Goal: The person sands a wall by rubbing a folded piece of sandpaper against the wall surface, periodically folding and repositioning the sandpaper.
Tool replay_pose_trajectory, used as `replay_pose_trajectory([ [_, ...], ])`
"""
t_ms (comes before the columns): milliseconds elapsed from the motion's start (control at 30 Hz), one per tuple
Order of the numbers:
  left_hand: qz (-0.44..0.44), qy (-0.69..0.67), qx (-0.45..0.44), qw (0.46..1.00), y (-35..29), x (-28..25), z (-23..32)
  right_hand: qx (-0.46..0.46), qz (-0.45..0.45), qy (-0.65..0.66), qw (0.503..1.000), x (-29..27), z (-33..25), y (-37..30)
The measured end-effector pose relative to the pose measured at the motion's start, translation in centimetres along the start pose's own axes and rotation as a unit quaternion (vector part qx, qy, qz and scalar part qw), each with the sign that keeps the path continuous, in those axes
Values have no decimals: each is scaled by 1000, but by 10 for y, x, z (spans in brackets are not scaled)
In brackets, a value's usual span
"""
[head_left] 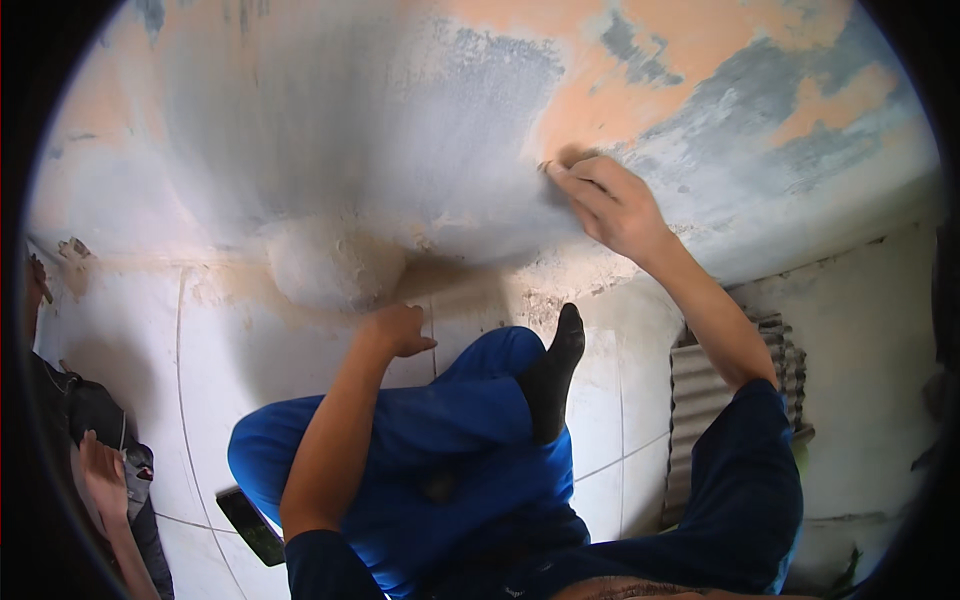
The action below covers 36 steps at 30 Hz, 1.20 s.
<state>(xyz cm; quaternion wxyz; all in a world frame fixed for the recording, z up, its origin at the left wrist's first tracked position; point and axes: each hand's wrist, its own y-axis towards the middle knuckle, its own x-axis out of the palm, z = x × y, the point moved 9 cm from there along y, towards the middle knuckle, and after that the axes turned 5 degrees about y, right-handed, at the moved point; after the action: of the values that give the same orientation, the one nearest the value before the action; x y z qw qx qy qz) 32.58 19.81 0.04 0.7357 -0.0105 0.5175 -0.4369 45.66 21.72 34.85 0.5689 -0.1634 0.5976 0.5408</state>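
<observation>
"Hands: how do they stand?"
"Right hand (pixel 618 205) has fingertips drawn together at the patchy wall (pixel 470 120), above the floor's (pixel 215 400) far edge; I can't tell what they pinch."
"Left hand (pixel 398 330)?"
"Loosely curled near that edge, beside a rounded lump (pixel 335 268); its grip I can't tell."

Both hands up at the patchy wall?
No, only the right hand is up at the wall; the left hand is lower, near the blue trousers.
</observation>
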Motion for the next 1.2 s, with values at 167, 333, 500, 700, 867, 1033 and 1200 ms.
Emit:
replay_pose_trajectory([
  [167, 7, 9, 19, 1000, 7, -4, 0, 16, 90, 2, 996, -12, 7, -10],
  [333, 23, -14, 12, 1000, -4, 0, -16, 154, 63, 70, 983, 28, -20, -44],
  [500, 14, -22, -6, 1000, -22, -3, -8, 237, 206, 73, 947, 10, -18, -66],
  [700, 20, -44, -21, 999, -37, -10, 3, 305, 390, 123, 860, -40, 23, -44],
  [867, 66, -45, -40, 996, -46, -6, -8, 298, 313, 199, 879, 119, -46, -114],
  [1033, 123, -129, -37, 983, -65, -19, -2, 456, 309, 385, 741, 131, -63, -117],
  [1200, 224, -238, 71, 942, -63, -45, 46, 522, 242, 457, 678, 166, -65, -143],
])
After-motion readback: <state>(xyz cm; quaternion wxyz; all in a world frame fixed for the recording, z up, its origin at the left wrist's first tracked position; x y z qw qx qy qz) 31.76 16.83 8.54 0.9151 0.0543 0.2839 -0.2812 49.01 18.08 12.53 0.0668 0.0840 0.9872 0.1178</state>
